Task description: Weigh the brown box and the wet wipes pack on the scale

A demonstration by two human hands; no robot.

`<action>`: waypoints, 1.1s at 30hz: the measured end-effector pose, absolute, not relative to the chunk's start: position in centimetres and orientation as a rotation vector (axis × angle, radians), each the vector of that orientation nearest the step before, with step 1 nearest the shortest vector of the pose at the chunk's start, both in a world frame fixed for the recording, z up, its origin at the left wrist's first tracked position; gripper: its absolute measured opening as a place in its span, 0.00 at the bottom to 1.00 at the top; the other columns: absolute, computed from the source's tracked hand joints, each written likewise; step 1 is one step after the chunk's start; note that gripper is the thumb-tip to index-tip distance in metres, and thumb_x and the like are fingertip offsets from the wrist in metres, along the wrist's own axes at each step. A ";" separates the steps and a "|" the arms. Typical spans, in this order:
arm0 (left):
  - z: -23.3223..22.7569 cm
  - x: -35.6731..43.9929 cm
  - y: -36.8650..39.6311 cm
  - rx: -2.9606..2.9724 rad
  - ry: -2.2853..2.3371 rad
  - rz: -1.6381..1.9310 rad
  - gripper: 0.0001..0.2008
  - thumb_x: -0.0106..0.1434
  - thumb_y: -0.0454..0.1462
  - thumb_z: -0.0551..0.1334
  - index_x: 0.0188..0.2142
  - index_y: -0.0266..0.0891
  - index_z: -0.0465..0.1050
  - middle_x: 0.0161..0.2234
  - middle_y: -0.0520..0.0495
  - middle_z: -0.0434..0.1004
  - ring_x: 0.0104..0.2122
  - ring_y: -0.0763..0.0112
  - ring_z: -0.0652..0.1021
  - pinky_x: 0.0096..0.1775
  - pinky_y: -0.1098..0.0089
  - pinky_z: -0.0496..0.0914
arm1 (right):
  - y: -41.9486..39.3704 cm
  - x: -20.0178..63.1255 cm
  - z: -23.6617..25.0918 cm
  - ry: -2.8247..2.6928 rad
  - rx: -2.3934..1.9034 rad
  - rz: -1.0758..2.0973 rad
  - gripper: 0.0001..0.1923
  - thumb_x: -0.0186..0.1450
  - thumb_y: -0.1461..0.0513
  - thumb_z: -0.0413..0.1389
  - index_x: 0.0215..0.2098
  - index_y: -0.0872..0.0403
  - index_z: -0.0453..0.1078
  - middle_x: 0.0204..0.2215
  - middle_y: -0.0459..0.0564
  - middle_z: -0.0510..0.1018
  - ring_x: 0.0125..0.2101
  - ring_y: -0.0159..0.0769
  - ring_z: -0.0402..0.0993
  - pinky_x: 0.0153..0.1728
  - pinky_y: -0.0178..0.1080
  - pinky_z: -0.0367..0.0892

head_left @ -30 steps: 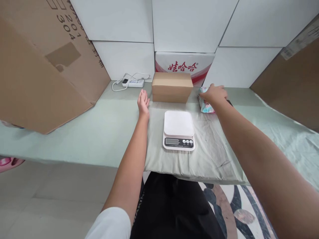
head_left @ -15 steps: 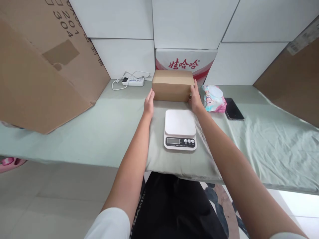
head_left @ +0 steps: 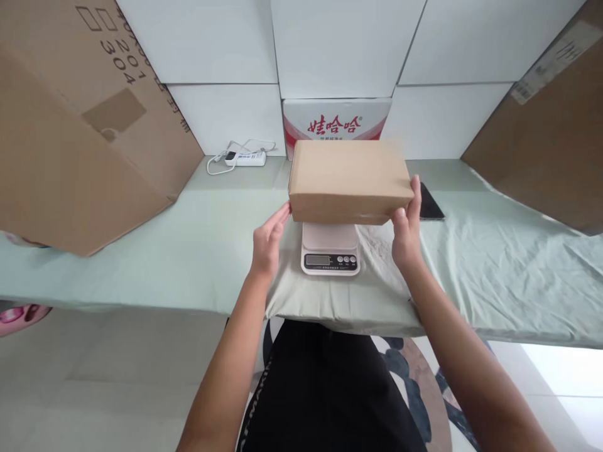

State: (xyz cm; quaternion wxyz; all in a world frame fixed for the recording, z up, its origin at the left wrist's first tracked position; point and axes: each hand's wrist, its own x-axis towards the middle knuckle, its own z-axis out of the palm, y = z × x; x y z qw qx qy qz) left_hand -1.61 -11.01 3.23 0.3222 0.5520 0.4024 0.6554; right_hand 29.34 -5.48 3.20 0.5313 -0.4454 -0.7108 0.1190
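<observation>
A closed brown cardboard box (head_left: 351, 169) is held up between my two hands, over the back part of a white digital kitchen scale (head_left: 330, 237). My left hand (head_left: 267, 243) presses its fingertips against the box's left end. At the right end, my right hand (head_left: 407, 226) grips the lower corner, thumb in front and fingers along the side. The scale's display and buttons face me, while the rear of its weighing plate is hidden by the box. Whether the box's underside touches the plate I cannot tell.
A white power strip (head_left: 245, 158) with a cable lies at the back left. Behind the box stands a white carton with red lettering (head_left: 335, 119). A dark phone (head_left: 429, 204) is partly hidden by my right hand. Large cardboard sheets (head_left: 94, 138) flank the cloth-covered table (head_left: 198, 251).
The box has come up and toward me, from the table behind the scale to above it. Both hands moved with it. The wet-wipes pack is now hidden behind the box.
</observation>
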 end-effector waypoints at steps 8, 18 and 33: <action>0.8 -1.8 -13.8 1.439 1.098 1.741 0.35 0.72 0.60 0.60 0.64 0.38 0.80 0.65 0.33 0.80 0.67 0.43 0.78 0.70 0.44 0.71 | -8.1 27.8 2.4 -1.600 -1.000 0.284 0.45 0.73 0.33 0.45 0.80 0.44 0.50 0.78 0.59 0.57 0.80 0.60 0.46 0.73 0.68 0.59; 0.2 -1.7 -14.5 1.472 1.154 1.820 0.32 0.72 0.58 0.62 0.61 0.38 0.82 0.61 0.35 0.84 0.63 0.44 0.81 0.68 0.45 0.74 | -8.2 28.2 2.0 -1.601 -1.004 0.313 0.40 0.75 0.37 0.45 0.78 0.45 0.55 0.77 0.57 0.59 0.79 0.57 0.48 0.75 0.65 0.56; 0.9 -1.6 -14.3 1.267 1.299 2.023 0.31 0.71 0.58 0.60 0.59 0.37 0.82 0.62 0.33 0.83 0.62 0.45 0.83 0.66 0.47 0.75 | -6.9 28.6 1.5 -1.251 -1.024 0.390 0.34 0.71 0.37 0.45 0.70 0.37 0.60 0.51 0.52 0.76 0.46 0.44 0.78 0.46 0.50 0.78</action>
